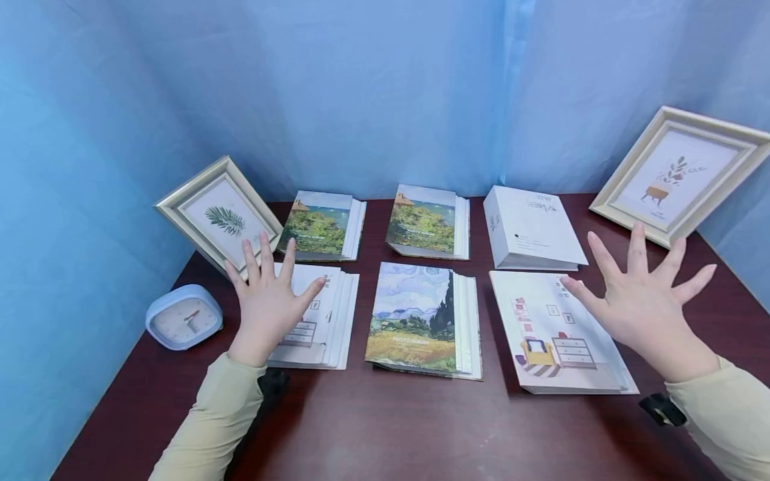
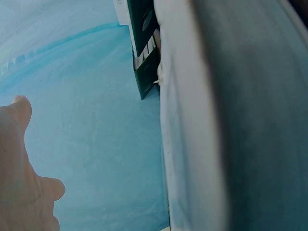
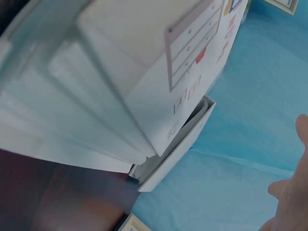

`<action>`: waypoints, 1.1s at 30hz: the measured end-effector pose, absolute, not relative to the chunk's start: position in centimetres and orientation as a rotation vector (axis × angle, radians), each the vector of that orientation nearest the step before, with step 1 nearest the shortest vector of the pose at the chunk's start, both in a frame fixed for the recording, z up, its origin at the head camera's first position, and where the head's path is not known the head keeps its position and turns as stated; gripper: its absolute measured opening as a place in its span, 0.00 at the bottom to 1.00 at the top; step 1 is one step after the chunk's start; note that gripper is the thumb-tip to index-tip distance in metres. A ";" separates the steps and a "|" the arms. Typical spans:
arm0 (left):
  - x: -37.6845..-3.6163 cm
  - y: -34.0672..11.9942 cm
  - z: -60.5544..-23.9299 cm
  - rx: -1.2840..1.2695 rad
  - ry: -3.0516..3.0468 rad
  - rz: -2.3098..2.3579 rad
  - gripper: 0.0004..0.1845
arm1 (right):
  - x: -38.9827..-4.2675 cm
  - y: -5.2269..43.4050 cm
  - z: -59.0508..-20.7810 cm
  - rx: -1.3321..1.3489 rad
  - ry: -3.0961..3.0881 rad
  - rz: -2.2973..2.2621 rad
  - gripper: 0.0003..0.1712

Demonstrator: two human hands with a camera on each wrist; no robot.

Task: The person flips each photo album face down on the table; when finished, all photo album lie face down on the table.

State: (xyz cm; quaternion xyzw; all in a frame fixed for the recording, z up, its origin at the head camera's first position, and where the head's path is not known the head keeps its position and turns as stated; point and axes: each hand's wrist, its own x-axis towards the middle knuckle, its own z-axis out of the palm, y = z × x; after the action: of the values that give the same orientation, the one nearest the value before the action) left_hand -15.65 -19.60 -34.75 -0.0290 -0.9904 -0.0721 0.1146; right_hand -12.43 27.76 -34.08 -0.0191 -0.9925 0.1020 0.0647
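Six photo albums in two rows on dark red desk (image 1: 373, 427): white room-drawing albums front left (image 1: 325, 314) and front right (image 1: 556, 334), cypress-landscape album (image 1: 415, 317) between. Left hand (image 1: 267, 304) spread flat over front-left album, right hand (image 1: 646, 304) splayed wide above front-right album, gripping nothing. Blue clock (image 1: 183, 317) at left; tilted picture frames (image 1: 219, 214) (image 1: 682, 174) at both back corners.
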 end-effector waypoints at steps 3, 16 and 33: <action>-15.7 -19.5 -34.8 -0.081 -2.901 -0.222 0.46 | -12.3 27.8 -34.0 -0.063 -2.991 0.318 0.50; -15.6 -19.6 -34.8 -0.077 -2.904 -0.235 0.46 | -12.1 27.7 -34.0 -0.085 -3.016 0.311 0.52; -15.2 -19.3 -35.2 -0.121 -2.927 -0.262 0.45 | -12.1 27.8 -34.7 -0.098 -3.044 0.297 0.53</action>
State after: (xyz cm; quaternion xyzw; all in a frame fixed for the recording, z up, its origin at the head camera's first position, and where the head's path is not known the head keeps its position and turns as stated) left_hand -15.17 -19.29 -35.24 -0.0410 -0.9902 -0.0887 0.1000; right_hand -12.13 27.81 -34.66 -0.0320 -0.9939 0.0968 0.0410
